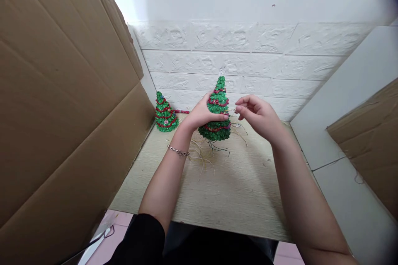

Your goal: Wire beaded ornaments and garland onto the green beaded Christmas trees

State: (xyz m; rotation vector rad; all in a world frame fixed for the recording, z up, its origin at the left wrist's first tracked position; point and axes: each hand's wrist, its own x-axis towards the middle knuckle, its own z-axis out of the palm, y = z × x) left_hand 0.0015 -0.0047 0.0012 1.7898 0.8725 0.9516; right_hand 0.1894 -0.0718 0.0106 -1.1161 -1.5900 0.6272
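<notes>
At a pale table (242,190) before a white wall (224,37), a left hand (200,115) grips a decorated tree (218,109), best held steady and uncrushed, right hand (263,119) curled beside it. Wires (220,149) fan out beneath the tree, a smaller tree (166,114) to its left; whether the right fingertips (239,109) pinch a wire cannot be told

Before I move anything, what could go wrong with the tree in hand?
Snagging: loose wires spread below and beside the held tree, so they might catch or tangle if it shifts.

Squeezing: the left hand wraps the tree with its thumb across the front, so a tighter grip could disturb the red garland.

Knocking: the clear star stands exposed at the tip and could be bumped if the right hand swings up and across.
</notes>
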